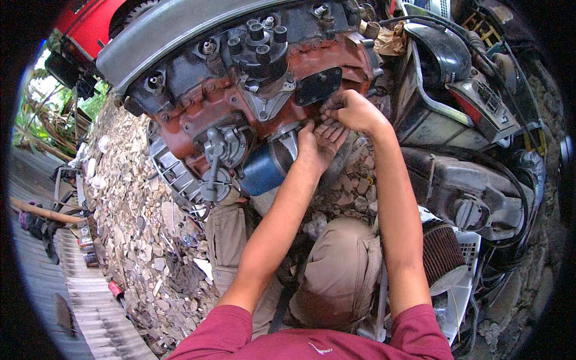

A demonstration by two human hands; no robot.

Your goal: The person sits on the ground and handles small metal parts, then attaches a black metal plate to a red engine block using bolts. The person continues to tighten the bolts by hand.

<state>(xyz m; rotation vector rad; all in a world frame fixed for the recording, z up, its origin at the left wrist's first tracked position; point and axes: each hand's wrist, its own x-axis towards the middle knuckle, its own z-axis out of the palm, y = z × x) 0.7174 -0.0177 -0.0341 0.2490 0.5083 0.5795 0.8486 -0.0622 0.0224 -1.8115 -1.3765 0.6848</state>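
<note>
In front of me stands a red engine block (273,117) with a black upper part. My left hand (324,143) is turned palm up just below it, beside a blue oil filter (264,171), its fingers stretched and slightly curled. Right above those fingertips, my right hand (349,111) is closed in a pinch. Whatever is between its fingertips is too small to make out. Close behind the right hand, a black cover plate (318,86) sits on the block's side. A distributor cap (258,45) rises from the top, and a grey metal pump (217,147) is mounted at the left.
Loose stones (138,210) spread over the ground at left, beside corrugated sheets (96,294). At right lie a black tank (462,186), a tail light (480,102) and a white crate (462,288) holding a round pleated filter (443,255). A grey curved panel (198,36) overhangs the engine.
</note>
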